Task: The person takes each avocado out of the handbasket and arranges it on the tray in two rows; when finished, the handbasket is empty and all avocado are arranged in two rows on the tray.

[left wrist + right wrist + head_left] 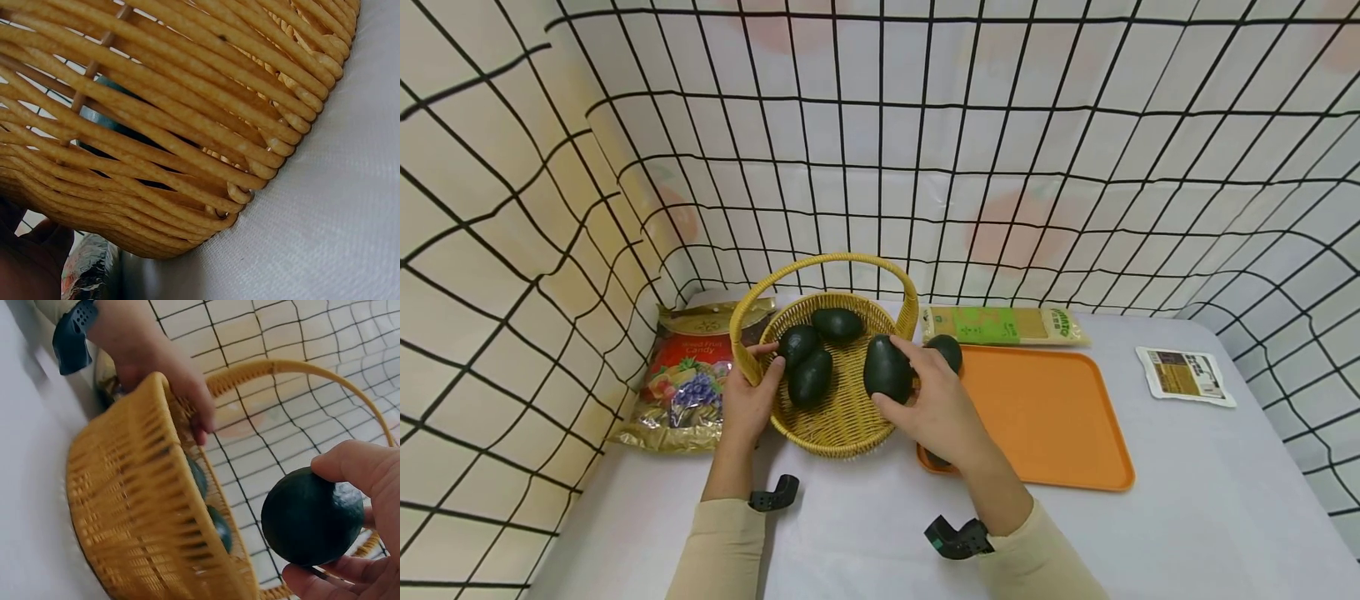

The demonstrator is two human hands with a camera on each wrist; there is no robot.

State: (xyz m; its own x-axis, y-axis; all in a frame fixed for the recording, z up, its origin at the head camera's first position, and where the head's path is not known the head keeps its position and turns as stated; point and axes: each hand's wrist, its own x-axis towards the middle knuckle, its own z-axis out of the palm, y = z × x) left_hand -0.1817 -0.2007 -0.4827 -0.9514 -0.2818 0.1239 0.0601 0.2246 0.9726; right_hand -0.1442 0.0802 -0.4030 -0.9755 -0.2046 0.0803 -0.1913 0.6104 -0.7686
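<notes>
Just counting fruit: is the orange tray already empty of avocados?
No: one avocado lies on the orange tray, behind the right hand.

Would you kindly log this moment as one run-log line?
left hand: grips woven yellow wicker basket rim | right hand: holds dark green avocado over basket | three avocados inside

Both forearms are covered by long sleeves of plain beige fabric: left sleeve (722, 550), right sleeve (1045, 558). The cuffs end short of the wrists, leaving the wrists bare. Both hands, left hand (747, 402) and right hand (936, 408), are bare; no gloves, rings or watches observed. Each wrist carries a small dark, angular plastic mount: left wrist mount (775, 495), right wrist mount (957, 537). In the right wrist view the left mount appears dark blue-black with small perforations.
</notes>
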